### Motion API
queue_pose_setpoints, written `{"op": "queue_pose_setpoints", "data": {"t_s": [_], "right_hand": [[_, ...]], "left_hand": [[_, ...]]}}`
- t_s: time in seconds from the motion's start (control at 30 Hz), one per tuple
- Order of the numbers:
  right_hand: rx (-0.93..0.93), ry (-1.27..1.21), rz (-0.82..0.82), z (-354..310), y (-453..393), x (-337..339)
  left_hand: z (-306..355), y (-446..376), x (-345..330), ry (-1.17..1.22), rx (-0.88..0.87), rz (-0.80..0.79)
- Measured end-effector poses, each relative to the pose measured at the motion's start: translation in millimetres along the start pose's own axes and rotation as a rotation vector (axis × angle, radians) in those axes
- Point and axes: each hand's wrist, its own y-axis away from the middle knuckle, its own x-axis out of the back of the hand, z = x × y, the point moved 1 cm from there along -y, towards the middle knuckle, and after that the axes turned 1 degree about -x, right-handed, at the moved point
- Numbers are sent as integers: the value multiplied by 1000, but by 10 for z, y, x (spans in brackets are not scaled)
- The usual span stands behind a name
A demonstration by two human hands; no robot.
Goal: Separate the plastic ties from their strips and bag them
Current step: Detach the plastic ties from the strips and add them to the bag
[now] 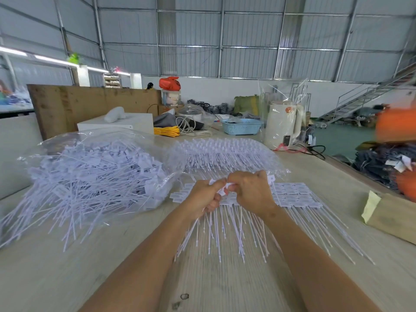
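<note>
Both hands are up over the middle of the pale wooden table (67, 278), knuckles almost meeting. The left hand (206, 197) is curled tight round the flat heads of a bunch of white plastic ties (216, 230), their thin tails fanning down toward the person. The right hand (252, 192) is closed too, pinching a small white tie head right beside the left thumb; the two grips touch or nearly touch, hard to say which through the blur.

Under and beyond the hands lies a flat white strip of joined ties (292, 194), its rectangular heads in rows and its tails running out to the right across the table. Behind that sits a clear bag of stacked tie strips (225, 152). Off to the left, a big clear plastic bag (94, 174) bulges with loose white ties, many tails spilling out of its mouth onto the table.

Further back: a light blue plastic basket (242, 127), a cream electric kettle wrapped in clear film (281, 122), a coil of yellow cord (166, 131).
</note>
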Motion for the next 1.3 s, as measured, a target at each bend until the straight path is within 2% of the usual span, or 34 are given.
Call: {"op": "queue_pose_setpoints", "data": {"t_s": [0.17, 0.27, 0.33, 0.43, 0.57, 0.63, 0.7, 0.73, 0.8, 0.87, 1.0, 1.07, 1.17, 1.23, 1.3], "right_hand": [[10, -171, 36, -37, -51, -59], [-205, -495, 92, 93, -61, -16], [-343, -632, 167, 202, -52, 17], [-422, -692, 209, 256, -29, -14], [-328, -635, 147, 204, 23, -92], [-302, -610, 158, 189, 26, -97], [-293, -592, 165, 185, 21, -98], [-296, -588, 163, 188, 20, -105], [-311, -583, 153, 199, 23, -118], [-321, -572, 146, 214, 29, -130], [-311, -539, 135, 220, 34, -138], [-303, -535, 133, 212, 23, -136], [-302, -543, 129, 195, 14, -138], [-292, -541, 120, 197, 19, -151], [-292, -536, 108, 204, 21, -164]], "left_hand": [[7, 9, 126, 233, 90, -149], [169, 73, 130, 526, 50, -289], [336, 119, 83, 645, -39, -322], [603, 173, 73, 560, -206, -222], [1091, 267, 422, 519, -438, 4], [1250, 282, 668, 260, -506, 250], [1275, 217, 961, -218, -468, 513], [1252, 167, 1110, -490, -399, 597], [1132, 64, 1376, -900, -192, 633], [958, -35, 1564, -1130, -89, 581], [659, -195, 1787, -1359, -39, 526], [575, -223, 1877, -1444, -58, 603], [481, -222, 1982, -1447, 48, 779], [446, -237, 1998, -1422, 137, 790], [499, -218, 1915, -1382, 147, 801]]}}
